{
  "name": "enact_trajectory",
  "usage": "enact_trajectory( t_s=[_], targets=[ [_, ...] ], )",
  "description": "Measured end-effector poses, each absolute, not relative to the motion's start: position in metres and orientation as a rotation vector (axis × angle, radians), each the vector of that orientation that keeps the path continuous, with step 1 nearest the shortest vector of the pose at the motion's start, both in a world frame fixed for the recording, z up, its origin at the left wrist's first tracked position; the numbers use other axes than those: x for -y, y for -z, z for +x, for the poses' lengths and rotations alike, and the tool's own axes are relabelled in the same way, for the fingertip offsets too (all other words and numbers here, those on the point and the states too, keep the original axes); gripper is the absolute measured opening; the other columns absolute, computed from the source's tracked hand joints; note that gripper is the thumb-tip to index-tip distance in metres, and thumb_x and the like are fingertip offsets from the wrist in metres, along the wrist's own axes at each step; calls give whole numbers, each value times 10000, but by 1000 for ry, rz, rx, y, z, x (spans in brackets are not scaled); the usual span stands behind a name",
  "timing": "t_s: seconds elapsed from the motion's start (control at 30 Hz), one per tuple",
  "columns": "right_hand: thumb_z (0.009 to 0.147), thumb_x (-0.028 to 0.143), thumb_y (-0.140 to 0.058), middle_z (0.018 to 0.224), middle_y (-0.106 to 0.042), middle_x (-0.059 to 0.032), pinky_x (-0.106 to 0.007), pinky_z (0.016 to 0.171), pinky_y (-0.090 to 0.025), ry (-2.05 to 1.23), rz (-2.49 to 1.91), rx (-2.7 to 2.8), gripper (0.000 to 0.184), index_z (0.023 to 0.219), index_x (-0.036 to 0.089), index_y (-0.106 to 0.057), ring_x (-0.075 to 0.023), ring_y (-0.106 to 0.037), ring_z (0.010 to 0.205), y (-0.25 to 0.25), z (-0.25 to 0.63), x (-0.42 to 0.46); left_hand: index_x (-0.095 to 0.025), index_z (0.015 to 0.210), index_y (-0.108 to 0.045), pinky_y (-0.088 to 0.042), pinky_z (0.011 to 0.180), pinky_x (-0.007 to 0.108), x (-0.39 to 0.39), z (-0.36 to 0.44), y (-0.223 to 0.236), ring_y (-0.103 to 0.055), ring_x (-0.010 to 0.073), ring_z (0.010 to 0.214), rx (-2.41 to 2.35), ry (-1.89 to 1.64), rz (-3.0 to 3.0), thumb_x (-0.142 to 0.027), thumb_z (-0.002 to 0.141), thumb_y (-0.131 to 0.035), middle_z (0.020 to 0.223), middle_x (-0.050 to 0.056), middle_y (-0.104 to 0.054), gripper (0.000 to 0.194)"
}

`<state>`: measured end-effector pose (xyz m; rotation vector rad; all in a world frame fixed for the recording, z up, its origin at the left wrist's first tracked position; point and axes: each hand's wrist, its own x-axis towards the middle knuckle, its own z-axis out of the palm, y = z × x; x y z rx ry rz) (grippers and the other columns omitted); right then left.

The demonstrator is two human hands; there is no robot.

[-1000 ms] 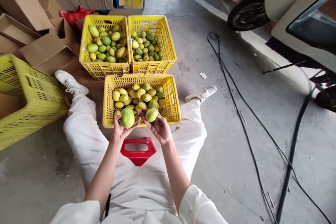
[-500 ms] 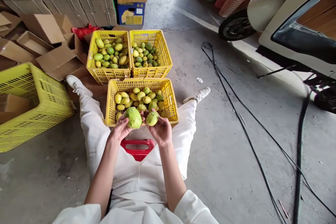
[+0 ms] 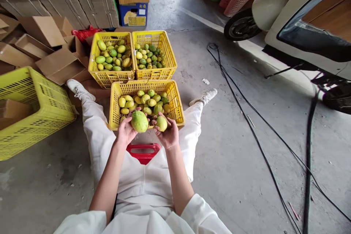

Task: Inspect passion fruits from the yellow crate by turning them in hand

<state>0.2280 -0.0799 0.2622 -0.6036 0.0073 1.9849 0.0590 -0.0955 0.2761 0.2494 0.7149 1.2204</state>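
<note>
My left hand [image 3: 127, 131] is closed on a large, bumpy green lemon [image 3: 139, 121]. In my right hand [image 3: 169, 135] is a smaller, smoother yellow-green lemon [image 3: 161, 123], held by the fingertips. The two lemons are apart, side by side over the near rim of a yellow plastic crate [image 3: 179, 108]. Inside that crate lie several yellow and green lemons [image 3: 145, 98], some hidden behind my hands. A red plastic handle [image 3: 143, 149] shows between my legs, below my hands.
Two more yellow crates, left [image 3: 111, 80] and right [image 3: 171, 53], stand behind with lemons inside. A bigger yellow crate [image 3: 52, 117] holding cardboard is at left, near loose cardboard boxes [image 3: 59, 64]. Black cables [image 3: 241, 106] cross the floor beside a parked scooter [image 3: 290, 14].
The smaller lemon has turned in my right hand, and its dark spots no longer face me. My hands are slightly farther apart. The view has shifted slightly.
</note>
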Motion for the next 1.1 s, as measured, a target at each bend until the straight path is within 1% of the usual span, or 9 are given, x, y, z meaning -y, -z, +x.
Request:
enact_trajectory(
  t_s=[0.1, 0.2, 0.3, 0.4, 0.53, 0.67, 0.87, 1.0, 1.1],
  targets=[
    [787, 219, -526, 984, -684, -55, -330, 706, -599, -1924, -588, 51, 370, 1150, 231, -598, -192, -646, 924, -266, 229, 82, -217, 1191, -583, -519, 928, 430, 97, 60, -275, -609, 292, 1130, -735, -1254, 328, -310, 755, -699, 1110, 89, -672, 461],
    [776, 290, -626, 1020, -676, -40, -272, 732, -595, -1931, -495, 37, 421, 1193, 248, -583, -155, -638, 921, -269, 231, 83, -228, 1074, -627, -542, 880, 382, 97, 61, -271, -644, 262, 1023, -724, -1312, 331, -367, 664, -806, 1004, 62, -682, 468],
    [728, 295, -723, 949, -659, -7, -123, 590, -547, -1992, -419, -40, 383, 1091, 241, -614, -83, -613, 792, -265, 231, 84, -236, 984, -628, -563, 835, 393, 95, 64, -264, -665, 219, 856, -685, -1332, 236, -437, 598, -828, 897, 20, -675, 479],
    [722, 193, -739, 838, -640, 14, -60, 423, -426, -2051, -522, -17, 233, 923, 216, -624, -46, -562, 644, -254, 227, 83, -224, 1021, -625, -544, 890, 460, 95, 64, -262, -680, 234, 904, -719, -1322, 95, -408, 702, -734, 905, 25, -688, 384],
    [767, 250, -697, 878, -669, 1, -181, 562, -541, -1989, -678, 95, 202, 954, 231, -624, -115, -638, 765, -249, 224, 82, -171, 1147, -607, -523, 911, 514, 96, 61, -266, -634, 317, 1104, -734, -1284, 18, -355, 792, -577, 1076, 125, -691, 401],
    [750, 201, -657, 1069, -677, -19, -345, 791, -581, -1940, -622, 198, 363, 1104, 264, -610, -185, -649, 986, -256, 228, 81, -174, 1131, -615, -552, 874, 436, 94, 58, -268, -651, 295, 1076, -776, -1294, 99, -305, 778, -617, 1075, 117, -695, 378],
    [801, 340, -640, 922, -666, -15, -171, 566, -564, -2028, -492, -25, 268, 1037, 216, -614, -107, -630, 773, -255, 232, 82, -177, 942, -652, -586, 779, 375, 92, 62, -264, -695, 218, 782, -760, -1263, 145, -389, 659, -760, 828, 42, -691, 370],
    [835, 276, -567, 797, -626, -11, -105, 409, -449, -2062, -506, -85, 116, 882, 176, -603, -70, -550, 606, -249, 229, 81, -176, 961, -643, -556, 875, 454, 93, 63, -263, -691, 266, 935, -761, -1217, 30, -339, 740, -662, 881, 66, -700, 275],
    [831, 286, -546, 844, -652, -34, -174, 478, -512, -2037, -555, -22, 160, 930, 183, -620, -115, -600, 683, -251, 229, 81, -148, 1050, -641, -541, 904, 462, 93, 63, -263, -663, 294, 1037, -753, -1233, 18, -284, 763, -578, 955, 110, -708, 324]
  ],
)
